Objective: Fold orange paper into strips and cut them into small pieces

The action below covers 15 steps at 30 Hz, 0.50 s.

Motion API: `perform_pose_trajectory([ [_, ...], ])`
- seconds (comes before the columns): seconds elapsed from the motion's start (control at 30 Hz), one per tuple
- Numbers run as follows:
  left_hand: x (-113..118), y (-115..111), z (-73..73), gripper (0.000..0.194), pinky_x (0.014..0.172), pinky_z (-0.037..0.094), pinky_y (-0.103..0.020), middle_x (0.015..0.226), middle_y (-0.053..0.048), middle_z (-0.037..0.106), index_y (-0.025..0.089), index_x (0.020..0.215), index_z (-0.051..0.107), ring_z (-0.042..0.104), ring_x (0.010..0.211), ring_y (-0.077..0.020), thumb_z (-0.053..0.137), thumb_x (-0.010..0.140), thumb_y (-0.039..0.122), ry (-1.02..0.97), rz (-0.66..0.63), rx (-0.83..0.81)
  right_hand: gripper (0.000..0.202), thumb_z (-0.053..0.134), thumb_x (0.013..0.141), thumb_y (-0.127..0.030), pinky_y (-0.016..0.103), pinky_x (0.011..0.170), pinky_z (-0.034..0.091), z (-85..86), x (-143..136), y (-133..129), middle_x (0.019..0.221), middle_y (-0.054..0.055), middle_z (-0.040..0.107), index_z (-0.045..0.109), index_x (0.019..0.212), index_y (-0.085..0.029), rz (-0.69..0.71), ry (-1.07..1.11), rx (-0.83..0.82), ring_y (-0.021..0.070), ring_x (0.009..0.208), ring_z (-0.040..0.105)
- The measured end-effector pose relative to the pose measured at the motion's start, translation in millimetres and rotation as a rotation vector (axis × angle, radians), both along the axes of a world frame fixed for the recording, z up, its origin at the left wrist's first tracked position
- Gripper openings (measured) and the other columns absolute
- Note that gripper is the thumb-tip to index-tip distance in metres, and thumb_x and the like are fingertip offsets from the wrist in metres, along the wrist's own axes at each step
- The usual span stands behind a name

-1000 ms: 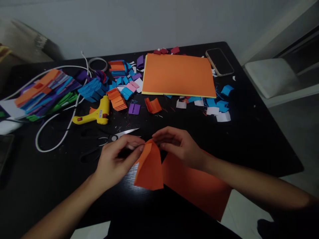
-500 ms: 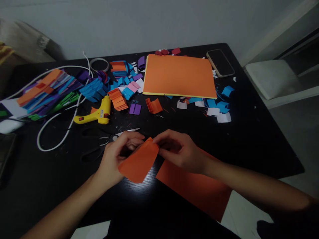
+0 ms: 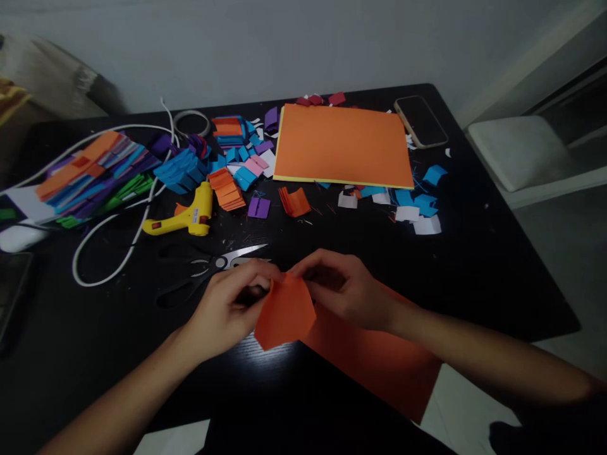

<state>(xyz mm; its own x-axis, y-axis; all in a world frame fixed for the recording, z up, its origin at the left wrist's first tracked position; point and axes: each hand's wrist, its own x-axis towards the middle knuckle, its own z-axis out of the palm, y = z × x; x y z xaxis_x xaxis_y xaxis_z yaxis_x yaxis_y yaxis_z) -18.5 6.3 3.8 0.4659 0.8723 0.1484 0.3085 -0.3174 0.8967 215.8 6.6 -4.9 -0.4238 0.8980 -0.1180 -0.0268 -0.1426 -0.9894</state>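
1. While both hands work close together, the left hand (image 3: 222, 309) pinches the upper left edge of a small orange paper piece (image 3: 287, 313), and the right hand (image 3: 346, 287) has its fingers narrowed at the upper right edge; how firmly either grips, I cannot tell
2. That piece hangs between the hands above the near middle of the black table (image 3: 484, 272), lower edge free; holding it by the top probably leaves the rest uncreased and easy to turn
3. Beneath the right forearm lies a larger orange sheet (image 3: 374, 357), seemingly reaching the table's near edge, so its corner could be nudged
4. Scissors (image 3: 220, 262) lie just beyond the left hand, points rightward, likely placed for a short reach, though little room remains there
5. A yellow hot glue gun (image 3: 202, 208) and folded paper strips (image 3: 177, 172) crowd the left
6. Bare tabletop right of the right hand, below the smartphone (image 3: 421, 120), offers the widest open room
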Motion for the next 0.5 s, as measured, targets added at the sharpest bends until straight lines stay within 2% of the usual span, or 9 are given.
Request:
perform_pose_trajectory([
  [0.13, 1.4, 0.1, 4.6, 0.013, 0.056, 0.053, -0.016, 0.08, 0.002, 0.072, 0.021, 0.1, 0.068, 0.067, 0.063, -0.0095, 0.072, 0.09, 0.014, 0.036, 0.025, 0.036, 0.025, 0.081, 0.081, -0.02, 0.029, 0.078, 0.062, 3.2, 1.4, -1.0, 0.101, 0.005, 0.078, 0.07, 0.104, -0.02, 0.064, -0.008, -0.019, 0.0177, 0.087, 0.077],
  [0.37, -0.3, -0.4, 4.8, 0.02, 0.061, 0.056, -0.017, 0.083, 0.002, 0.073, 0.021, 0.097, 0.065, 0.069, 0.067, -0.0097, 0.075, 0.085, 0.01, 0.121, 0.021, 0.122, 0.015, 0.081, 0.086, -0.029, 0.028, 0.069, 0.06, 4.0, 1.7, -1.0, 0.087, 0.003, 0.077, 0.072, 0.094, -0.021, 0.036, -0.095, 0.083, 0.0164, 0.077, 0.073],
  [0.5, -0.7, 0.9, 4.9, 0.017, 0.07, 0.059, -0.021, 0.091, -0.002, 0.076, 0.02, 0.096, 0.065, 0.073, 0.078, -0.0129, 0.075, 0.086, 0.011, 0.084, -0.005, 0.144, 0.008, 0.078, 0.087, -0.025, 0.027, 0.065, 0.058, 2.9, 2.8, -1.5, 0.087, 0.003, 0.077, 0.072, 0.092, -0.021, 0.025, -0.115, 0.161, 0.0165, 0.076, 0.072],
])
